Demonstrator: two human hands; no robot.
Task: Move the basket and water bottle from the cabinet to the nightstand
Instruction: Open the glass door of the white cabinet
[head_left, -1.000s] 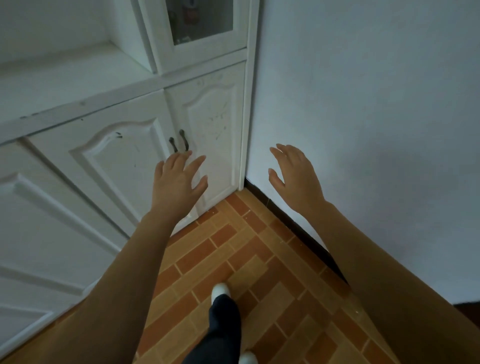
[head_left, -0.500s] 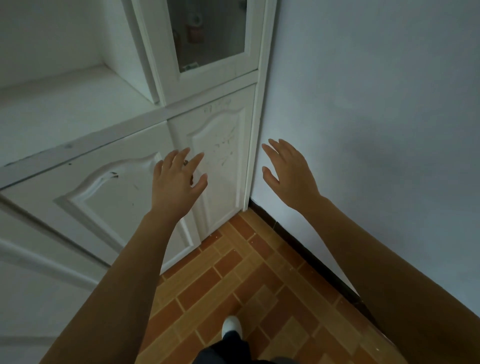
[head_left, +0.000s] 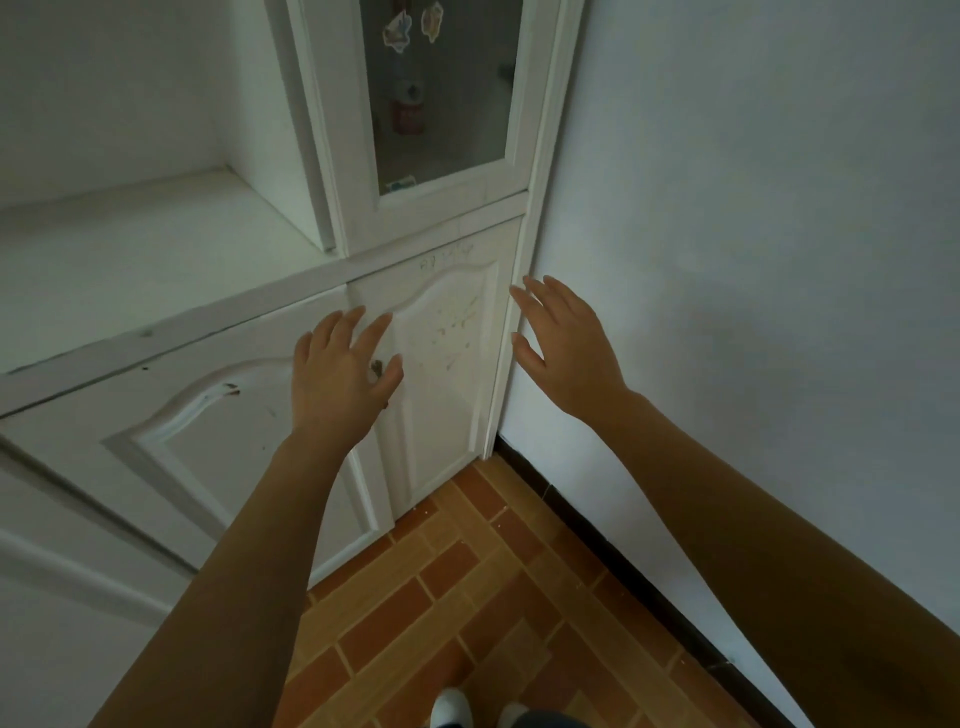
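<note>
Behind the closed cabinet (head_left: 441, 364) doors is presumably where the basket and water bottle sit; neither shows anywhere in view, so their spot can't be told. A reddish bottle-like thing (head_left: 408, 111) stands behind the glass door (head_left: 441, 93) of the upper section, too blurred to call it the water bottle. Nightstand not in view either.

Left hand (head_left: 337, 379) hovers spread wide, fingers splayed, holding nothing, right over the dark handles (head_left: 376, 368) where the two lower doors meet; whether it touches them can't be told. Right hand (head_left: 566, 348) is likewise open flat and empty, near the cabinet's right edge, beside the wall (head_left: 753, 260).

Risks, as a judgement:
- Wrong door. Items may be in the upper glass section, not the lower one the left hand is heading for, so wasted reach.
- Right lower door (head_left: 447, 384) is narrow and jammed against the wall corner; swinging it may pinch the right hand or stop short.
- Feet (head_left: 452, 709) stand close on the tiled floor (head_left: 493, 597); a door swinging out could hit the shoes.
- Dim light, contents unseen; blind reach could tip the bottle.
</note>
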